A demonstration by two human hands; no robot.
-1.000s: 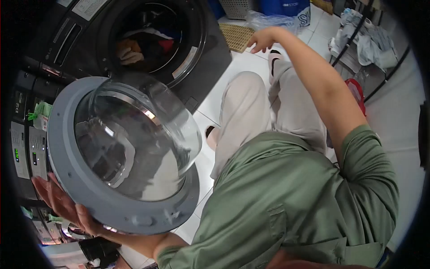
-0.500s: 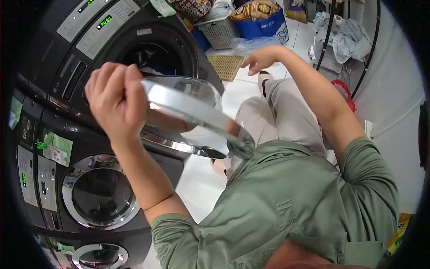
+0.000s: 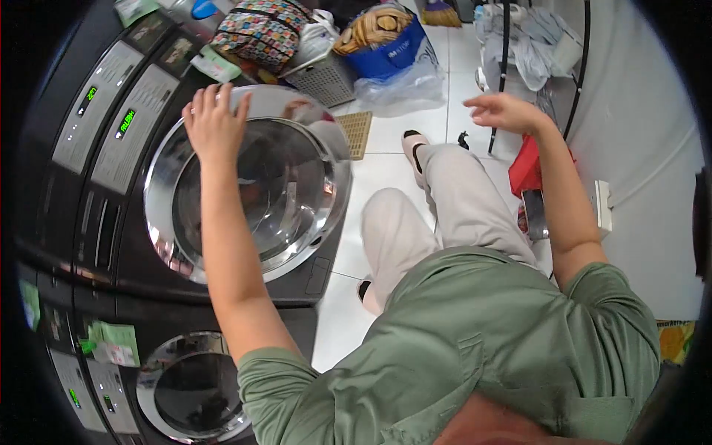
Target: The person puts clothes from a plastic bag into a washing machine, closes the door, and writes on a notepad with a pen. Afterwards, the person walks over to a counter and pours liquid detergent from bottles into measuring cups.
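The round glass door (image 3: 285,189) of a dark front-loading washing machine (image 3: 311,285) lies against the machine's front. It has a wide chrome rim, and dim contents show behind the glass. My left hand (image 3: 216,124) rests on the upper left of that rim, fingers stretched out and a little apart. Part of the rim is covered by my hand and forearm. Away to the right, my right hand (image 3: 508,113) hangs in the air, holding nothing, with its fingers loosely extended. A control panel (image 3: 133,126) with a green lit display is left of the door.
Another machine with a round door (image 3: 194,389) stands at lower left. Beyond the washer are a patterned bag (image 3: 259,33), a grey basket (image 3: 322,80) and a blue bag (image 3: 386,55). A black-framed rack (image 3: 506,67) and red bag (image 3: 525,167) are at right, by my legs.
The door has swung from standing open to lying against the machine. My left hand has gone from gripping its edge to resting flat on the rim. The view has shifted too.
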